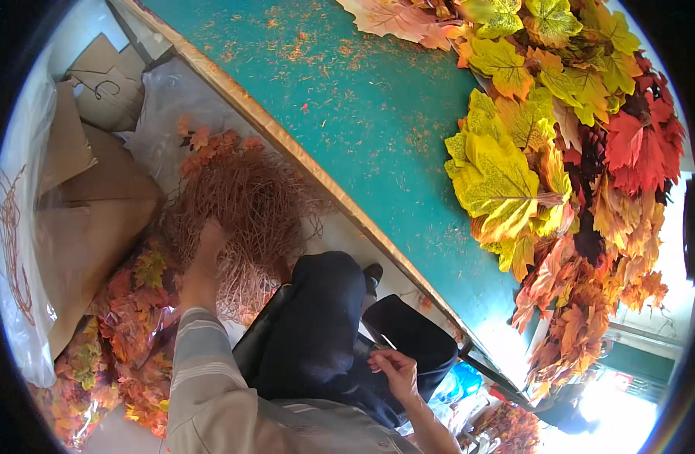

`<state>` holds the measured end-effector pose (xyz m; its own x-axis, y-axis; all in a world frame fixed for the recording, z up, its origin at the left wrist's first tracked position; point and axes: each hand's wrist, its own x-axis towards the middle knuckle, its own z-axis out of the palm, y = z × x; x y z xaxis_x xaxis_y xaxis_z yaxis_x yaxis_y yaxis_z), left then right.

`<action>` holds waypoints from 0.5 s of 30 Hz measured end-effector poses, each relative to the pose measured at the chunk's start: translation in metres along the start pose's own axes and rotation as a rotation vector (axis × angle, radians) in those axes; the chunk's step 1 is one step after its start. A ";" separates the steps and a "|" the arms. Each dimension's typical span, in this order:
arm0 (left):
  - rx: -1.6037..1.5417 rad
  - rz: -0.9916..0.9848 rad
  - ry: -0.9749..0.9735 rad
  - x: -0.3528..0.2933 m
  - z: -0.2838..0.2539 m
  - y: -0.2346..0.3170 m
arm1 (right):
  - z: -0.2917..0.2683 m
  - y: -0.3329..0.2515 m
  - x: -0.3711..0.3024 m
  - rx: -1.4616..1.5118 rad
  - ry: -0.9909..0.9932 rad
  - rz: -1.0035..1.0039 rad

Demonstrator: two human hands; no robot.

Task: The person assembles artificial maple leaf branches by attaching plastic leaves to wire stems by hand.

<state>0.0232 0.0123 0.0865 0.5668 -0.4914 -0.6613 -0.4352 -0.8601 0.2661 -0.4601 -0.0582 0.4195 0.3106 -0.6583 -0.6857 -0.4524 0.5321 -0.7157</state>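
Observation:
My left hand (211,236) reaches down into a big tangled heap of thin reddish-brown stems (245,204) beside the table. Its fingers are blurred and partly lost among the stems, so their grip does not show. A few orange artificial maple leaves (211,144) stick out at the far end of this heap. Over my lap, my right hand (396,371) is closed, thumb and fingertips pressed together. Whatever those fingertips hold, if anything, is too small to name.
A green tabletop (347,129) with a wooden edge carries orange scraps and piles of yellow artificial maple leaves (506,181) and red ones (642,144). At left stand a cardboard box (97,219) and clear bags of orange leaves (135,325). A blue bag (461,382) lies under the table.

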 end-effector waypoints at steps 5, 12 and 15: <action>0.014 -0.083 -0.014 -0.075 -0.037 0.044 | 0.001 0.000 0.007 -0.062 0.010 -0.021; -0.686 0.440 0.170 -0.185 -0.148 0.068 | 0.021 -0.014 -0.004 0.010 -0.103 -0.165; -0.986 0.380 0.183 -0.251 -0.217 0.095 | 0.033 -0.031 -0.008 -0.022 -0.177 -0.279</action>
<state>-0.0086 0.0244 0.4297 0.6451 -0.6927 -0.3223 0.1054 -0.3372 0.9355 -0.4206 -0.0517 0.4426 0.5650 -0.6731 -0.4772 -0.3463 0.3316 -0.8776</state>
